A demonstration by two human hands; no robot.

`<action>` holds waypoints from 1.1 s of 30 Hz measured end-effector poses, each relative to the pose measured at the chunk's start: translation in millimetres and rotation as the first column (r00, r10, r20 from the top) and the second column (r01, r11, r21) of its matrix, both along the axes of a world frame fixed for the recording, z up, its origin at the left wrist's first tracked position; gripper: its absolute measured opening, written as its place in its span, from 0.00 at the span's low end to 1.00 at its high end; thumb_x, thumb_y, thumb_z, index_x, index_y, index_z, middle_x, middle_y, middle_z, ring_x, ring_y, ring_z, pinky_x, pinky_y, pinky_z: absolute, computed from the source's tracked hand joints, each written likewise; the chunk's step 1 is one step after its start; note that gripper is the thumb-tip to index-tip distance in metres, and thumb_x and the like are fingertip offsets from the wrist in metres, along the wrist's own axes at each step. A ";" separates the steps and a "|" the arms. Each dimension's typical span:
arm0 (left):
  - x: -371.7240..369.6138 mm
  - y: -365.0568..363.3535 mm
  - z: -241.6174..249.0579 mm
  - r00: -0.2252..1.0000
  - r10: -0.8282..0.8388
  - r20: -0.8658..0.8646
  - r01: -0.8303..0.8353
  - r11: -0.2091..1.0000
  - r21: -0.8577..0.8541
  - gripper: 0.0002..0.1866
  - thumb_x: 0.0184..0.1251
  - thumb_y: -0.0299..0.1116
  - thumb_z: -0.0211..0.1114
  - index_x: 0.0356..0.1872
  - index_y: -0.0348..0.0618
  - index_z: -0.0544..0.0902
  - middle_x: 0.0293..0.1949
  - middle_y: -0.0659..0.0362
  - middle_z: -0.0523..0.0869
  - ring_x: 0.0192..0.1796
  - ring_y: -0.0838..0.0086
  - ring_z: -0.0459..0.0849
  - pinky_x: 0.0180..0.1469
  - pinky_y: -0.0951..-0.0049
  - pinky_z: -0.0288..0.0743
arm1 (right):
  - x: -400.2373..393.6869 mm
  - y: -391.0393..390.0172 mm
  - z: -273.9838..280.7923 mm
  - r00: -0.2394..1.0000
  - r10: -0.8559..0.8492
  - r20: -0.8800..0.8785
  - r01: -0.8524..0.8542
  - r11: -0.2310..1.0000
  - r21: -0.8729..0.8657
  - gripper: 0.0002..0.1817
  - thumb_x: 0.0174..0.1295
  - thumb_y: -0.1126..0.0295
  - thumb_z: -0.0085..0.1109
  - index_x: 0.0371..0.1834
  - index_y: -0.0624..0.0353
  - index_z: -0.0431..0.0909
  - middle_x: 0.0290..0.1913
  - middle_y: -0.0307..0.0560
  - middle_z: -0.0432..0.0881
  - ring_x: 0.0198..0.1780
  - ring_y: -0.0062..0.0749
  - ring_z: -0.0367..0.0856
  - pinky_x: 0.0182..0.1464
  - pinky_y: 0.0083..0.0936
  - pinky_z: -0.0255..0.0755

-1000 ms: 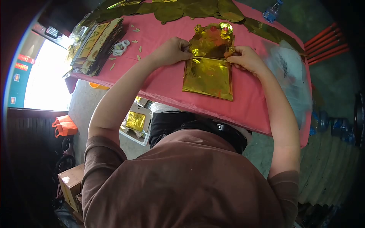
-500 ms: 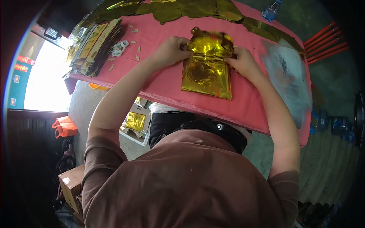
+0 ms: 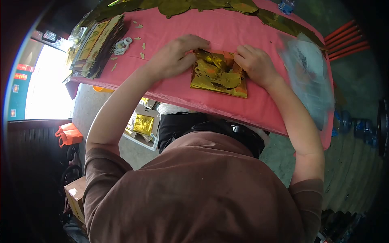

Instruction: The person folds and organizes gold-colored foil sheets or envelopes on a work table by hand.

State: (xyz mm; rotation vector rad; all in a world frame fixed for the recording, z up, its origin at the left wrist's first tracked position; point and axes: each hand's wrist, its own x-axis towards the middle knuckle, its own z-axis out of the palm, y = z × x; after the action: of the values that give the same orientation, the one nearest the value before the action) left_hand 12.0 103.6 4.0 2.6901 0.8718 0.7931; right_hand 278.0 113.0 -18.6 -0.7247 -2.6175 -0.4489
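Note:
On the pink-covered table (image 3: 162, 87) in front of me lies a shiny gold foil sheet (image 3: 221, 90), folded into a squarish packet. A flat gold foil cut-out (image 3: 212, 73) with a rounded edge and a small loop rests on its face. My left hand (image 3: 175, 56) is at the packet's upper left corner, thumb at the edge and fingers reaching over the top fold. At the upper right corner my right hand (image 3: 257, 65) has its fingers curled down on the foil. The part of the fold beneath the fingers is hidden.
A stack of printed packets (image 3: 95, 48) stands at the left, beside white rings (image 3: 122, 45) and small pale pieces. Gold foil shapes (image 3: 210, 4) line the far edge. Clear plastic bags (image 3: 310, 77) lie at right. Below the table is a box with a gold packet (image 3: 144, 124).
The upper half of the gold foil has folded down toward me over the lower half. Both hands stay at its sides, and my left fingers now stretch over the top fold.

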 end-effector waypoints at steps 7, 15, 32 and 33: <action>13.9 -37.2 -5.0 0.991 -0.119 -0.056 0.110 0.983 -0.150 0.19 0.58 0.30 0.61 0.51 0.35 0.77 0.55 0.48 0.77 0.60 0.59 0.73 0.62 0.61 0.66 | -0.9 -0.5 2.9 0.999 0.009 0.048 -0.009 1.000 0.001 0.03 0.47 0.73 0.52 0.26 0.56 0.70 0.32 0.40 0.70 0.35 0.33 0.74 0.33 0.27 0.71; 12.1 -40.0 -9.3 0.990 -0.132 -0.049 0.126 0.985 -0.116 0.19 0.58 0.28 0.61 0.51 0.35 0.77 0.56 0.48 0.76 0.61 0.58 0.72 0.62 0.62 0.67 | 27.1 1.8 13.3 1.000 0.022 0.004 -0.020 0.971 -0.239 0.14 0.52 0.76 0.53 0.44 0.62 0.76 0.42 0.43 0.76 0.43 0.36 0.76 0.43 0.27 0.73; 9.8 -42.4 -10.0 0.992 -0.129 0.001 0.127 0.979 -0.161 0.19 0.56 0.29 0.64 0.49 0.34 0.78 0.53 0.49 0.78 0.61 0.56 0.72 0.62 0.61 0.66 | -36.3 -56.8 -2.6 0.966 -0.252 0.060 0.250 0.847 -0.469 0.34 0.65 0.55 0.46 0.69 0.64 0.52 0.72 0.57 0.50 0.73 0.49 0.44 0.72 0.43 0.38; 9.1 -42.3 -10.1 0.992 -0.126 0.001 0.124 0.978 -0.165 0.19 0.56 0.29 0.64 0.49 0.34 0.78 0.53 0.49 0.78 0.61 0.56 0.72 0.62 0.61 0.66 | -36.6 -57.0 -1.9 0.967 -0.249 0.060 0.247 0.846 -0.472 0.34 0.65 0.55 0.46 0.69 0.64 0.52 0.72 0.57 0.50 0.73 0.49 0.44 0.72 0.43 0.38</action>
State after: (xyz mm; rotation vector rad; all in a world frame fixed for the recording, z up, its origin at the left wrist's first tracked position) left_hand 21.0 61.3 -6.1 2.5758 0.7273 0.6515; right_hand 241.4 56.0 -20.6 -1.2280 -2.6617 0.1496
